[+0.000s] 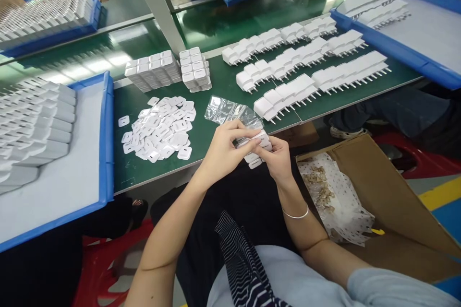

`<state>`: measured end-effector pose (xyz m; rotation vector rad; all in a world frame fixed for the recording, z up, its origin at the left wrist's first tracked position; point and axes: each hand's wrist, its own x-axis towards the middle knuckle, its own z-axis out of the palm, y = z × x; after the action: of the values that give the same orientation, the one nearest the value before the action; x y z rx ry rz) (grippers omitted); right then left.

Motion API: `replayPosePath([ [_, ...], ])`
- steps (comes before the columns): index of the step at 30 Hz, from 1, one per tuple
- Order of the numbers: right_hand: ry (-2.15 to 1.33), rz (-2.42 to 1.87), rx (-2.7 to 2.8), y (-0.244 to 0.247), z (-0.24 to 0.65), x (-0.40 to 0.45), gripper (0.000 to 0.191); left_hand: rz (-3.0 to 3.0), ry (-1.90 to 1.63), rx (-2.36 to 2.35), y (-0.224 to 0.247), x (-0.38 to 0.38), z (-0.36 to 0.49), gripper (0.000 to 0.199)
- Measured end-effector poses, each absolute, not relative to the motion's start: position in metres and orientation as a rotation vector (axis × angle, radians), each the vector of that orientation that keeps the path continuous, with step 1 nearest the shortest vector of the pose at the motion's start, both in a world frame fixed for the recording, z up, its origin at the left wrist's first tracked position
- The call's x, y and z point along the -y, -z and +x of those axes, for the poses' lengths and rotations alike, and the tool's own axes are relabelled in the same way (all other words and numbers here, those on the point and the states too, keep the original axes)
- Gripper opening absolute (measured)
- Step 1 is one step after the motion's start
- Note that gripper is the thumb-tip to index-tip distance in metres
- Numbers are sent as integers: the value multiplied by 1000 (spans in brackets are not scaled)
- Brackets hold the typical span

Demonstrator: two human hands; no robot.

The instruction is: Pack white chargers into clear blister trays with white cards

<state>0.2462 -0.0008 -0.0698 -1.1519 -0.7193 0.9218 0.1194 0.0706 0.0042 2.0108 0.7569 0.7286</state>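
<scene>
Both hands meet in front of the body at the near edge of the green table (212, 134). My left hand (228, 148) pinches a clear plastic strip (230, 111) with square pockets, its far part trailing onto the tabletop. My right hand (279, 158) is closed on the white square pieces (255, 157), which hang in a short strip between the two hands. Fingers hide part of them. A loose pile of white square pieces (163, 127) lies left of my hands, with neat stacks (154, 69) of them behind.
Rows of white plug adapters (288, 93) stretch across the table at right. A blue-rimmed tray (108, 139) of white housings is at left, another (403, 48) at far right. An open cardboard box (382, 187) with plastic scraps stands below, right of my lap.
</scene>
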Motion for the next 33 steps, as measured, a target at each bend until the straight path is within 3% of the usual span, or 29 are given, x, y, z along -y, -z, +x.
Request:
replayPosePath([
  [15, -918, -1136, 824, 69, 247, 5, 27, 1647, -777, -859, -1, -72, 121, 8],
  [23, -941, -1140, 796, 69, 246, 4, 26, 1763, -904, -925, 0, -68, 123, 5],
  [33, -843, -1231, 802, 67, 245, 7, 29, 1491, -799, -944, -4, -73, 121, 23],
])
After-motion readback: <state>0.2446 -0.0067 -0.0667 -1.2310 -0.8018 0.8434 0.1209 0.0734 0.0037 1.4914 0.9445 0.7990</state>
